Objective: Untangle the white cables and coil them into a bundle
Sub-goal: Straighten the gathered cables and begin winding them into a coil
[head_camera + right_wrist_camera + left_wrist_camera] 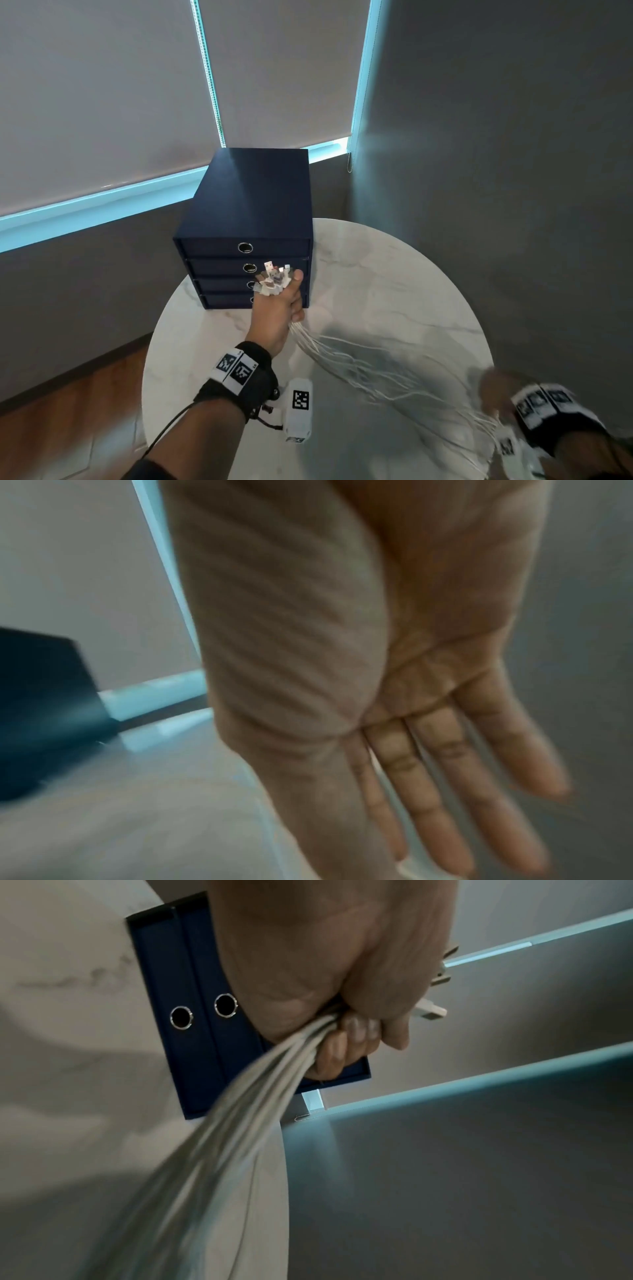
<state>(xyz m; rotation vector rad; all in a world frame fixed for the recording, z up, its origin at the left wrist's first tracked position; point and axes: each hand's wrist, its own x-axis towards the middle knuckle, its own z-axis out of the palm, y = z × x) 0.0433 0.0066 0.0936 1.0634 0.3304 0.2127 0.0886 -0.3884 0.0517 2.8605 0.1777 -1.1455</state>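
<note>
My left hand is raised in front of the drawer box and grips several white cables in a fist. Their connector ends stick out above the thumb. In the left wrist view the fingers curl round the cables, and plugs poke out past the fist. The strands sweep down and right across the table to my right wrist. My right hand is blurred at the lower right. In the right wrist view its fingers are straight and the palm is bare.
A round white marble table lies under both hands. A dark blue drawer box with ring pulls stands at its far left edge. Grey walls and window blinds close in behind. Wooden floor shows at the left.
</note>
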